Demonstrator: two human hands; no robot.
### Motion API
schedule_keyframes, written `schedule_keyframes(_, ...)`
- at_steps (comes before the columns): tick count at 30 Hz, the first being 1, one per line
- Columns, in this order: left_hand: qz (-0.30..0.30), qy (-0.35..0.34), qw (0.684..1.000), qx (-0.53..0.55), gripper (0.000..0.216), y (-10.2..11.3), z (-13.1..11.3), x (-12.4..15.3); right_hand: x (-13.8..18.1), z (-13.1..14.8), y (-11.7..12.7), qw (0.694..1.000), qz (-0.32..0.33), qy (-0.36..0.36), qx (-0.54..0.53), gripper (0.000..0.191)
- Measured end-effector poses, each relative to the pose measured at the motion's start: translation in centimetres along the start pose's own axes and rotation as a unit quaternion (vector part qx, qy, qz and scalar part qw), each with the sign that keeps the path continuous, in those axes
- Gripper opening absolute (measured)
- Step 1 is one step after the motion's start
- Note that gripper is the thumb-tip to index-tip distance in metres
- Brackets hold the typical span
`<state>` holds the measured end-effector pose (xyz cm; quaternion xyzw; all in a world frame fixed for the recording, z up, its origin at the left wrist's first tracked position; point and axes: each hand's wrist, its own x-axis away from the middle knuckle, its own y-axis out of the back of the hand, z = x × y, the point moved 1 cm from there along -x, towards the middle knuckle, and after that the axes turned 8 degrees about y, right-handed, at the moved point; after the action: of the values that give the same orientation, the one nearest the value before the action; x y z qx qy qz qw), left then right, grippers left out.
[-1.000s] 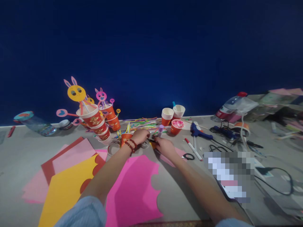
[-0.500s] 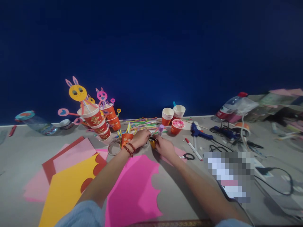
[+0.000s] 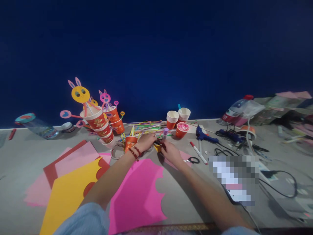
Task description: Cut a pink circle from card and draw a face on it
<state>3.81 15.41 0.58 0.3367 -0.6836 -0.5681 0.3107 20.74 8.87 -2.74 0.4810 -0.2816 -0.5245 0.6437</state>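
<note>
Yellow paper bit [image 3: 157, 148] shows between the two hands, nearer the back edge of the grey table [image 3: 178, 209] than its front edge; I cannot tell if it is held or just lying there. The right hand [image 3: 170, 152] has its fingers closed on a dark thing [image 3: 158, 143], right by the yellow paper bit. The left hand [image 3: 146, 142] bends its fingers at the same spot, but I cannot tell if it is gripping anything.

A glue stick with a purple cap [image 3: 165, 133] is just behind the right hand. Next to the left hand is an orange cup [image 3: 131, 142] with straws in it, and a roll of tape [image 3: 117, 151] is near that. Lots of colorful straws [image 3: 146, 125] lie along the back edge. A big pink sheet [image 3: 138, 195] with curvy cuts reaches toward the front edge.
</note>
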Motion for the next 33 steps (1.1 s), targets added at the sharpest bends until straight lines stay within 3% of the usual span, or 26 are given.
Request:
schedule_keyframes(9, 0.015, -0.014, 1.0, -0.02, 0.027, -0.4, 0.3, -0.2, -0.2, 0.5, -0.3, 1.0, -0.002, 0.01, 0.027, 0.031)
schedule_keyframes(19, 0.0, 0.024, 1.0, -0.017, 0.027, -0.1, 0.6, 0.0, 2.1, 0.4, 0.4, 0.995, -0.025, 0.098, 0.0, 0.025)
schedule_keyframes(24, -0.018, 0.004, 1.0, 0.016, 0.028, 0.1, -0.6, 3.8, 6.5, -1.5, 1.6, 0.991, -0.088, 0.089, -0.051, 0.024)
schedule_keyframes(29, 0.003, 0.004, 1.0, 0.028, 0.023, -1.7, -2.0, 9.5, 11.8, -2.6, 2.3, 0.991, -0.103, 0.067, -0.044, 0.028)
schedule_keyframes(33, -0.012, 0.046, 0.999, 0.023, 0.053, -3.7, -2.2, 12.5, 14.1, -3.7, 2.3, 0.991, -0.128, 0.026, 0.013, 0.029)
